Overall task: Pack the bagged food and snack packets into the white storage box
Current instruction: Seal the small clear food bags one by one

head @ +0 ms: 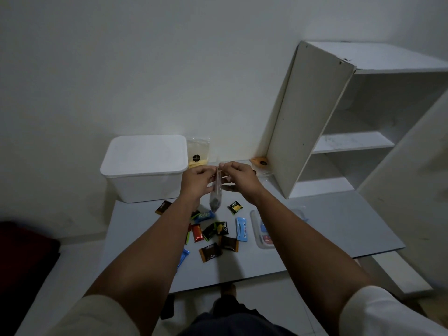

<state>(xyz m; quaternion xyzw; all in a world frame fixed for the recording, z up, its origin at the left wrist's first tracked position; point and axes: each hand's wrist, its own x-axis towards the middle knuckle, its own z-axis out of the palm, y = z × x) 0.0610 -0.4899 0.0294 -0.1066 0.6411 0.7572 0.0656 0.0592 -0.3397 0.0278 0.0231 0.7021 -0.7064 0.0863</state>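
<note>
A clear plastic bag [216, 195] with dark food in its bottom hangs above the grey table [327, 226]. My left hand [197, 181] and my right hand [238, 177] pinch its top edge from either side. The white storage box [145, 166] stands at the table's back left with its lid on. A clear bag of yellow food [197, 154] leans on the wall beside the box. Several small snack packets lie scattered below my hands, among them a brown one [210, 252], a light blue one [241, 229] and a black and yellow one [235, 207].
A white open shelf unit [339, 141] stands at the table's back right. A clear flat container [264, 235] lies to the right of the packets, partly under my right forearm. An orange thing [260, 162] sits at the shelf's foot. A dark red object [21, 258] is at far left.
</note>
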